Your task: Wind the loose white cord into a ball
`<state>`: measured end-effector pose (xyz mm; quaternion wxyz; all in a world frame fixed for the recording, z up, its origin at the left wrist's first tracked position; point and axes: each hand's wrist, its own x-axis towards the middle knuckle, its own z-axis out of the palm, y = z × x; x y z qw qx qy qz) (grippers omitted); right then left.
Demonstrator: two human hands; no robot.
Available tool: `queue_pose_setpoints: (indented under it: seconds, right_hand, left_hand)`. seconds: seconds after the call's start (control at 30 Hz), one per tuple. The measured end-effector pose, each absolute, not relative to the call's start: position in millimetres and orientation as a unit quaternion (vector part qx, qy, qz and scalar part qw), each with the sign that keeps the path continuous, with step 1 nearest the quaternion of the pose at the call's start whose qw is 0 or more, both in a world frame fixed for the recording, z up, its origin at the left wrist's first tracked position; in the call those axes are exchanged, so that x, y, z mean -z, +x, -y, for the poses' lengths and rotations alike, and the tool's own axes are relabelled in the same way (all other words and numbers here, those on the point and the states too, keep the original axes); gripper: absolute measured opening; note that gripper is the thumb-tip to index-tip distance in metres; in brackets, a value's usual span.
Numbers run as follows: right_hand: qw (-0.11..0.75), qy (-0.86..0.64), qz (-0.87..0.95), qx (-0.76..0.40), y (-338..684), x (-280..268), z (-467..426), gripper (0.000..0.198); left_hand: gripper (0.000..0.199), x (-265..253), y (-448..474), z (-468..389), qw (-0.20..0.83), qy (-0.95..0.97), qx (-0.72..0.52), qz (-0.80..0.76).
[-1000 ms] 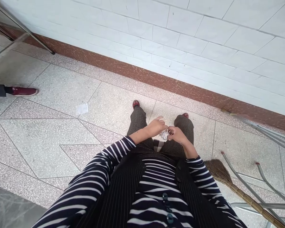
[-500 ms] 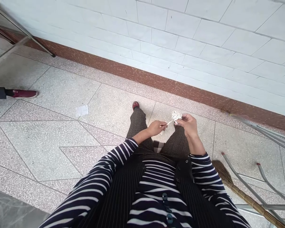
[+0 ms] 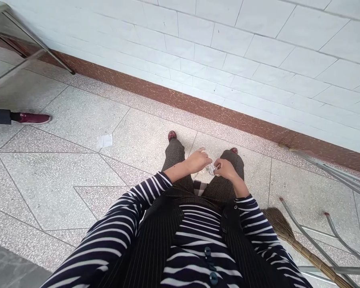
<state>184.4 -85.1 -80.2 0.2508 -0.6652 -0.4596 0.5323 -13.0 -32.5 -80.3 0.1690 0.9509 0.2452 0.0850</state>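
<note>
Between my hands, in front of my thighs, is a small bundle of white cord point(image 3: 211, 169). My right hand point(image 3: 226, 169) grips it from the right side with fingers and thumb pinched. My left hand point(image 3: 198, 161) is close against the bundle's left side, its fingertips pressed together on the cord and one finger raised. The fingers of both hands partly hide the bundle, and its loose ends are too small to make out.
A white paper point(image 3: 105, 141) lies on the tiled floor to the left. Further left are another person's shoe point(image 3: 34, 118) and a metal-framed table point(image 3: 37, 42). On the right, a straw broom point(image 3: 306, 252) lies across metal tubing point(image 3: 307, 232). The tiled wall point(image 3: 198, 52) stands ahead.
My right hand has come left and down with the bundle of cord, closing the gap to my left hand. The stretched strand between the hands no longer shows.
</note>
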Motion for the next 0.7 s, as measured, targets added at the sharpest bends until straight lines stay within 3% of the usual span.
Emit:
queue_pose_setpoints:
  seconds: [0.1,0.2,0.5,0.57,0.7]
  right_hand:
    - [0.248,-0.595,0.433,-0.630,186,70,94,0.028]
    - [0.311,-0.564,0.399,-0.653,191,55,96,0.035]
    - [0.492,-0.597,0.363,-0.519,207,37,66,0.040]
    - [0.498,-0.622,0.381,-0.469,205,41,61,0.040]
    - [0.475,-0.668,0.429,-0.379,194,53,64,0.033]
  left_hand:
    - [0.022,82,-8,21,0.171,0.947,-0.103,-0.252]
    - [0.023,88,-3,17,0.240,0.914,-0.137,-0.298]
    - [0.034,86,-10,57,0.493,0.786,-0.124,-0.353]
    - [0.035,77,-15,61,0.460,0.807,-0.131,-0.347]
    - [0.032,57,-22,52,0.280,0.893,-0.154,-0.317]
